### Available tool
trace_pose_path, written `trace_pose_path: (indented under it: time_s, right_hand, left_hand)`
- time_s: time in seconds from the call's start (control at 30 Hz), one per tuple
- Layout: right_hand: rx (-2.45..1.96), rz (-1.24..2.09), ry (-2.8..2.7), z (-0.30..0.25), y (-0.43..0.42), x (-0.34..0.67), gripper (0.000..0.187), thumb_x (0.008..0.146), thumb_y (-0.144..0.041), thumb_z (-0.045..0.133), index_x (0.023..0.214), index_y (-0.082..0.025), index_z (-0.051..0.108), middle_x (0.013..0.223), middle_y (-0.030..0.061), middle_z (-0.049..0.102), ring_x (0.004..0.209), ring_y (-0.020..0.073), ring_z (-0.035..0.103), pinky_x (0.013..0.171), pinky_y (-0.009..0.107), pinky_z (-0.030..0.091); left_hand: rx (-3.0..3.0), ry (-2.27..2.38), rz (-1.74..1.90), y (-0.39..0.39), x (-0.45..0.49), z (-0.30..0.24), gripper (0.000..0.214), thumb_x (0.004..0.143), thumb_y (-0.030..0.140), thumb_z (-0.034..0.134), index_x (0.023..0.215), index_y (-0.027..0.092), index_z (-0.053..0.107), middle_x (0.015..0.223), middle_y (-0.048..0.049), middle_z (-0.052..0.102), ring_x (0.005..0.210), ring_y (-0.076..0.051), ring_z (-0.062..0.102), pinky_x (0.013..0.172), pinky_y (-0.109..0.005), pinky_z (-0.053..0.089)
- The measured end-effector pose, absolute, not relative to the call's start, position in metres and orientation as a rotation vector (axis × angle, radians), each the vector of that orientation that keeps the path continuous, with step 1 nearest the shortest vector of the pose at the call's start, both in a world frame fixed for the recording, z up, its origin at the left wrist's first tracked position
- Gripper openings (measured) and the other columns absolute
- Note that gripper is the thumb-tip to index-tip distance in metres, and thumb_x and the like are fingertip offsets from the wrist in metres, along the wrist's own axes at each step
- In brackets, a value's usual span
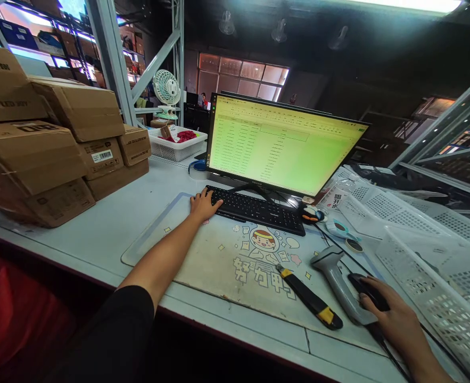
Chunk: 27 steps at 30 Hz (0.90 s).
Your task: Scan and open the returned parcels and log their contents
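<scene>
Head view: mouse (365, 289) under right hand (398, 314).

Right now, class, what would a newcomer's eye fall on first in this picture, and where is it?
The lit yellow-green monitor stands behind the black keyboard, where the left hand rests. Brown cardboard boxes are piled at the far left. The right hand is on a black mouse, beside a grey scanner, with a black-and-yellow cutter to its left.

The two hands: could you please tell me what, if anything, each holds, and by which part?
The right hand holds the black mouse by its sides, between thumb and fingers; the left hand, on the keyboard, holds nothing.
</scene>
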State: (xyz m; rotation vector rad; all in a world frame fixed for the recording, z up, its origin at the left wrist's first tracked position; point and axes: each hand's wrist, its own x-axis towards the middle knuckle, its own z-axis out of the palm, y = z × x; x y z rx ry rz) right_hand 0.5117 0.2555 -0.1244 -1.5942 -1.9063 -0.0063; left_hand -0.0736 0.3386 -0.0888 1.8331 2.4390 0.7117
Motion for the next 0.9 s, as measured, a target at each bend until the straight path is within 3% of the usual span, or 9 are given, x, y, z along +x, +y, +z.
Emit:
trace_pose_path:
  time_s: [0.9]
  right_hand:
    - [-1.642, 0.029, -1.872, -0.1262, 0.2560, 0.5099, 0.060, 0.075, -0.068, 0.054, 0.112, -0.024, 0.070, 0.126, 0.0120, 0.072, 0.123, 0.0369, 0.066, 0.114, 0.056, 0.047]
  left_hand:
    - [1.822, 2.449, 0.708, 0.3381, -0.0734, -0.0881, 0.071, 0.098, 0.067, 0.038, 0.153, 0.024, 0.050, 0.169, -0.0102, 0.033, 0.144, -0.038, 0.043, 0.116, -0.053, 0.036]
